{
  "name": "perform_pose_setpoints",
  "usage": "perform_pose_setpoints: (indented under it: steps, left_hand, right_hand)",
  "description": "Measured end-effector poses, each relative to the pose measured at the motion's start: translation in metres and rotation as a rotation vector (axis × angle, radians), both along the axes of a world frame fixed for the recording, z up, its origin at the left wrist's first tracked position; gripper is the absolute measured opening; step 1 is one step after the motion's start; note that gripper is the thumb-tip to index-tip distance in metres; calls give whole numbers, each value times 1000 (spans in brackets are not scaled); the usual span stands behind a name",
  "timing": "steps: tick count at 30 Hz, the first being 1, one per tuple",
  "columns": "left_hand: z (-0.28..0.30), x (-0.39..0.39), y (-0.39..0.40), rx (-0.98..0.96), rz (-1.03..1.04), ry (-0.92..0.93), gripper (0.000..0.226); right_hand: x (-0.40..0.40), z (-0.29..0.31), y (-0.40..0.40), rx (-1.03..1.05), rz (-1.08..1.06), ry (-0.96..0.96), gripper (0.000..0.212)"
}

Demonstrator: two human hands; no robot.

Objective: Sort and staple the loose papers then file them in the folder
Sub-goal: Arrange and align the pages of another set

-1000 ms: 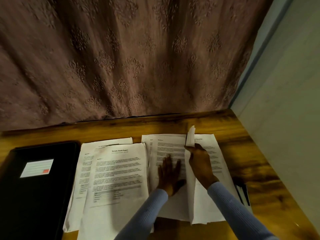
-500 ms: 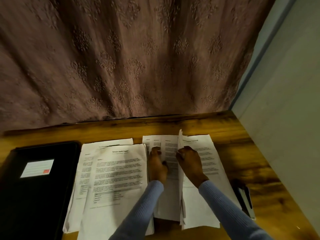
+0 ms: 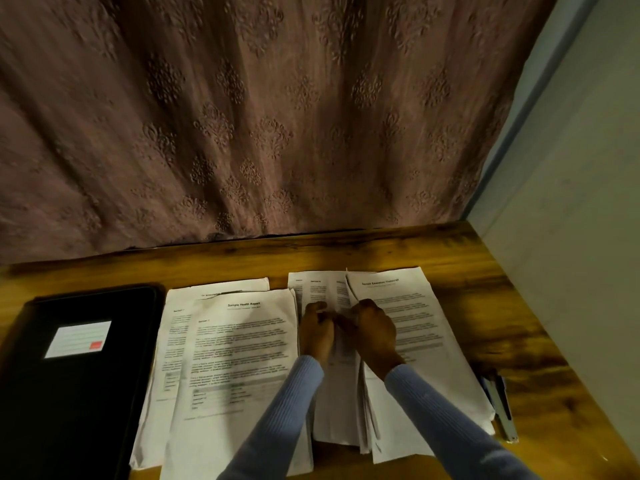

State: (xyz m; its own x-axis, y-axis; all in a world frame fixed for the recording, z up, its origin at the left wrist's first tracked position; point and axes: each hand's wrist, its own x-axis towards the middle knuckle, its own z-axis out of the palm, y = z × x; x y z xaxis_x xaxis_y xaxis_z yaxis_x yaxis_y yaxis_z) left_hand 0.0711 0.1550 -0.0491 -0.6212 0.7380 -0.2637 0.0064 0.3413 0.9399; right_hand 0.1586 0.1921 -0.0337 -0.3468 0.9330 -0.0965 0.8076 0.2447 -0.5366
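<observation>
Loose printed papers lie on a wooden desk [image 3: 398, 251]. A left pile [image 3: 235, 362] has a "Sample Health Report" sheet on top. To its right a middle pile [image 3: 322, 285] lies partly under a right stack [image 3: 415, 327] headed "Sample Education Transcript". My left hand [image 3: 317, 332] and my right hand [image 3: 372, 329] meet over the seam between these two, fingers curled on the sheets' edges. A closed black folder [image 3: 69, 393] with a white label lies at far left. A stapler [image 3: 502, 407] sits by the right stack's lower right corner.
A patterned mauve curtain [image 3: 259, 116] hangs directly behind the desk. A pale wall [image 3: 571, 271] bounds the desk on the right. Bare wood shows along the back edge and to the right of the right stack.
The sheet my right hand held upright has come down flat. My left hand moved up from lying flat on the middle pile, and both hands now meet at the sheets' edges.
</observation>
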Motion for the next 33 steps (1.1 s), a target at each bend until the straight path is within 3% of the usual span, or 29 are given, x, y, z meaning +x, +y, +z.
perform_pose_setpoints:
  steps: [5, 7, 11, 16, 19, 22, 24, 27, 30, 33]
  left_hand:
    - [-5, -2, 1, 21, -131, 20, 19]
    - [-12, -4, 0, -11, -168, 62, 25]
    - [-26, -7, -2, -30, -183, 186, 30]
    - [-14, -8, -2, -29, -140, 172, 27]
    - [-6, -8, -4, 63, -94, 37, 25]
    - [0, -7, -2, 216, -20, -278, 22]
    - [2, -8, -1, 241, -45, -361, 26]
    - [-11, -11, 2, 53, -147, -233, 38]
    - [-29, -6, 0, -163, -233, -122, 60]
    - [-25, -5, -5, -157, -321, 57, 45]
  right_hand:
    - [-1, 2, 3, 38, -31, 2, 27]
    - [9, 3, 4, 17, -130, 154, 22]
    - [23, 13, 4, 77, -173, 369, 42]
    - [26, 5, 12, 120, -95, 229, 26]
    - [20, 1, 6, 64, -71, 330, 11]
    - [10, -3, 5, -10, -7, 115, 38]
    - [6, -3, 5, 12, -9, 17, 43]
    - [5, -4, 7, 42, -57, 75, 32]
    - [9, -3, 10, 119, -64, 92, 44]
    - [14, -3, 13, 250, -9, 149, 56]
